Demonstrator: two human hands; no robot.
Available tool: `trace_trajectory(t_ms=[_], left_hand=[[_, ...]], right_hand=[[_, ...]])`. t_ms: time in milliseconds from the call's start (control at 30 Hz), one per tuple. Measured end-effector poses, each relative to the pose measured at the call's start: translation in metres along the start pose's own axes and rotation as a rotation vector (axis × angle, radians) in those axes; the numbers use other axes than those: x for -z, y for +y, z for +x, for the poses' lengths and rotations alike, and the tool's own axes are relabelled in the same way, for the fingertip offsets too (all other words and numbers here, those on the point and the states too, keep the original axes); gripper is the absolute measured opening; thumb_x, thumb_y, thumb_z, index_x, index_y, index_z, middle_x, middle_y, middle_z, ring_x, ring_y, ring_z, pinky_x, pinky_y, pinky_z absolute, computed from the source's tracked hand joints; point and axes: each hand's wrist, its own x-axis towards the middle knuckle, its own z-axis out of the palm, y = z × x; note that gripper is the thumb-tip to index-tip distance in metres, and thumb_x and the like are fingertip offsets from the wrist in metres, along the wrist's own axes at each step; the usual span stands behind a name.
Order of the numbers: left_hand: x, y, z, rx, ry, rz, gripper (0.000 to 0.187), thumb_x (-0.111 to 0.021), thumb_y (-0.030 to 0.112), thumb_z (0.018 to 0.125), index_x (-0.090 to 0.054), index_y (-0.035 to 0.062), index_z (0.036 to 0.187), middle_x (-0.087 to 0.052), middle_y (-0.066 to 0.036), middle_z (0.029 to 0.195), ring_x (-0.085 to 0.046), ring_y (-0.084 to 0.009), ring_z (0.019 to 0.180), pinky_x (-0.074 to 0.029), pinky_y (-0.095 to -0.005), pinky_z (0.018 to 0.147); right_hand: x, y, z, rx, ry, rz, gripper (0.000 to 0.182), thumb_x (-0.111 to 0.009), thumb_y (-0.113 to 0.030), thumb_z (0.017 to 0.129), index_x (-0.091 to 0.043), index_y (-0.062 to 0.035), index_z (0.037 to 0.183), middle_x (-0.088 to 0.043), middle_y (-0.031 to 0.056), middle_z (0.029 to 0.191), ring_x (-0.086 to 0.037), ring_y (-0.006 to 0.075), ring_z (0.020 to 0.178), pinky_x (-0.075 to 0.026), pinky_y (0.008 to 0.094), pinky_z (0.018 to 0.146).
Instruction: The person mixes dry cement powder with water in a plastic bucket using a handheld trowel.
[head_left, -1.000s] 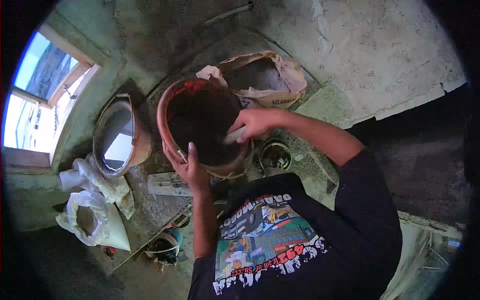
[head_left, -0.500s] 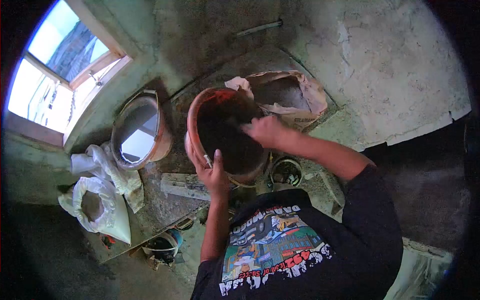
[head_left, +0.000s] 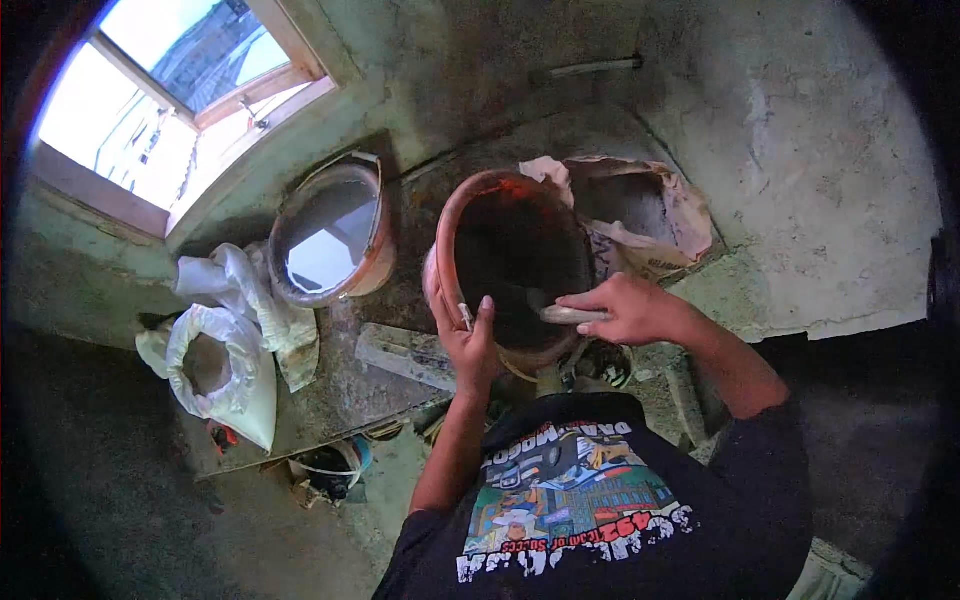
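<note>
A tilted reddish bucket stands in front of me, its inside dark, with bright red marks at the far rim. My left hand grips its near left rim by the handle's end, fingers on the outer wall. In my right hand is a trowel, held by its pale grey, dirty handle over the near right part of the bucket. The trowel's blade is mostly lost in the dark interior. Right behind the bucket sits an open paper sack of grey powder.
A second bucket filled with liquid reflects the window. An open white sack of powder stands at the left. A flat board lies left of my left hand. A small container shows below my right wrist.
My right hand has drawn back from inside the bucket toward its near right rim with the trowel. The left hand keeps its hold. The whole view has shifted, with things appearing further right.
</note>
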Motion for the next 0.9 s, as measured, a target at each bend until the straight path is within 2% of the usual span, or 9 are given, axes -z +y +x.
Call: trace_trajectory(t_ms=[67,200,333,400,533,600,700,867,900], left_hand=[[0.007,-0.002,-0.002,-0.025,-0.026,0.064,0.068,-0.065,0.005,0.086,-0.036,-0.0007,0.146,-0.044,-0.012,0.144,-0.040,-0.0236,0.135,-0.024,-0.0361,0.115],[0.007,0.006,-0.011,0.023,-0.017,0.001,0.067,-0.066,0.004,0.086,-0.036,-0.0010,0.146,-0.044,-0.013,0.144,-0.039,-0.0236,0.136,-0.024,-0.0364,0.115],[0.016,0.004,-0.013,0.047,-0.037,-0.011,0.067,-0.067,0.007,0.086,-0.037,-0.0010,0.146,-0.046,-0.013,0.142,-0.041,-0.0237,0.134,-0.025,-0.0366,0.114],[0.025,0.002,-0.005,0.015,-0.028,0.076,0.064,-0.069,0.009,0.086,-0.040,-0.0012,0.142,-0.049,-0.012,0.137,-0.044,-0.0231,0.130,-0.027,-0.0360,0.112],[0.050,0.011,0.020,0.079,0.032,0.160,0.056,-0.070,0.017,0.089,-0.046,-0.0004,0.136,-0.051,-0.011,0.130,-0.049,-0.0204,0.120,-0.035,-0.0349,0.105],[0.067,0.005,0.036,0.063,0.084,0.219,0.053,-0.070,0.019,0.090,-0.048,-0.0011,0.134,-0.054,-0.010,0.125,-0.052,-0.0187,0.112,-0.040,-0.0332,0.099],[0.088,-0.006,0.055,0.125,0.043,0.101,0.050,-0.071,0.019,0.090,-0.051,-0.0037,0.130,-0.060,-0.007,0.115,-0.055,-0.0152,0.105,-0.042,-0.0294,0.096],[0.082,-0.007,0.060,0.114,0.018,0.036,0.048,-0.069,0.015,0.091,-0.051,-0.0040,0.131,-0.061,-0.006,0.112,-0.057,-0.0128,0.101,-0.044,-0.0277,0.091],[0.080,-0.005,0.061,0.090,0.031,0.045,0.049,-0.069,0.015,0.090,-0.051,-0.0035,0.132,-0.061,-0.006,0.111,-0.057,-0.0128,0.100,-0.044,-0.0276,0.090]], right_hand=[[-0.014,0.022,0.010,0.094,-0.001,0.187,0.048,-0.071,-0.024,0.081,-0.065,-0.0126,0.127,-0.072,0.0206,0.093,-0.071,0.0340,0.088,-0.054,0.0395,0.082],[-0.011,0.048,0.036,0.009,-0.071,0.112,0.050,-0.068,-0.028,0.083,-0.063,-0.0115,0.129,-0.072,0.0190,0.098,-0.070,0.0307,0.092,-0.052,0.0413,0.082],[0.005,0.029,0.048,-0.072,-0.047,-0.128,0.046,-0.068,-0.027,0.082,-0.065,-0.0189,0.128,-0.071,0.0193,0.098,-0.069,0.0351,0.093,-0.052,0.0439,0.081],[0.003,0.024,0.048,-0.023,0.113,-0.423,0.045,-0.067,-0.022,0.081,-0.066,-0.0195,0.126,-0.069,0.0173,0.087,-0.068,0.0348,0.088,-0.052,0.0481,0.075],[-0.007,0.010,0.019,0.137,0.301,-0.627,0.047,-0.065,-0.017,0.083,-0.063,-0.0222,0.129,-0.063,0.0160,0.083,-0.066,0.0347,0.079,-0.051,0.0482,0.068],[-0.018,0.008,-0.002,0.143,0.473,-0.535,0.050,-0.063,-0.012,0.084,-0.062,-0.0238,0.132,-0.059,0.0144,0.084,-0.063,0.0339,0.074,-0.050,0.0456,0.064],[-0.050,0.034,-0.013,0.179,0.554,-0.436,0.054,-0.065,-0.007,0.082,-0.062,-0.0239,0.133,-0.059,0.0129,0.083,-0.062,0.0330,0.073,-0.050,0.0437,0.064],[-0.070,0.031,-0.016,0.268,0.644,-0.443,0.055,-0.070,-0.004,0.079,-0.064,-0.0196,0.132,-0.061,0.0120,0.087,-0.062,0.0321,0.073,-0.051,0.0410,0.064],[-0.071,0.032,-0.016,0.176,0.597,-0.304,0.056,-0.070,-0.002,0.078,-0.063,-0.0173,0.132,-0.060,0.0124,0.084,-0.061,0.0303,0.072,-0.050,0.0385,0.064]])
